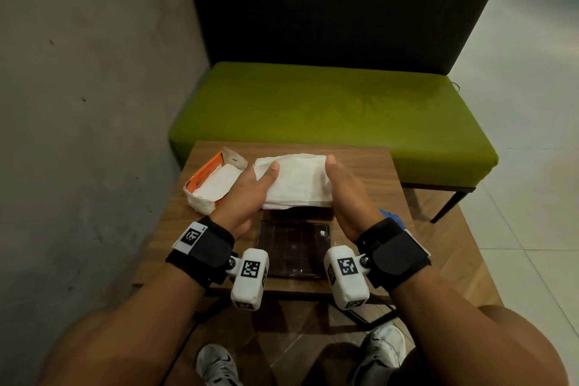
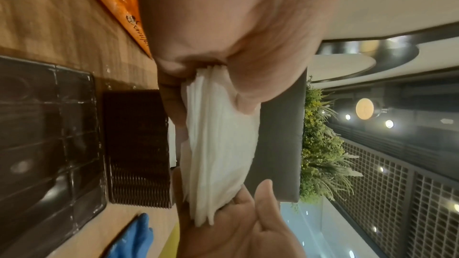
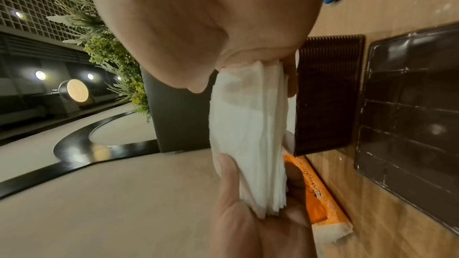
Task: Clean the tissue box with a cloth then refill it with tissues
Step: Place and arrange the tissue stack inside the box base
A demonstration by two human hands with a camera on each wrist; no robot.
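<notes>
Concrete wall (image 1: pixel 87 103) fills the far left of the head view, and beside it a small wooden table (image 1: pixel 369 166) stands in front of a green bench seat (image 1: pixel 329 110) with a dark backrest. On the table's left part lies an opened orange tissue pack (image 1: pixel 208 183), its cardboard flap lifted and white tissues showing inside. Next to it the left hand (image 1: pixel 247 197) grips one end of a thick stack of white tissues (image 1: pixel 294 182), thumb on top and fingers curled underneath, as the left wrist view shows. The stack is held level above the table, and it covers most of the dark ribbed tissue box (image 2: pixel 137 148) beneath it, so only the box's near edge shows from the head. Nearer the person lies a dark glossy lid (image 1: pixel 293 247) with a grid pattern, flat on the wood just beside the box. The right hand (image 1: pixel 347 194) holds the stack's other end, thumb pressed on top and fingers wrapped below. Behind the right wrist a blue cloth (image 1: pixel 390 216) rests on the table, mostly hidden by the wrist strap. Pale floor tiles (image 1: pixel 532 103) lie at the far right.
</notes>
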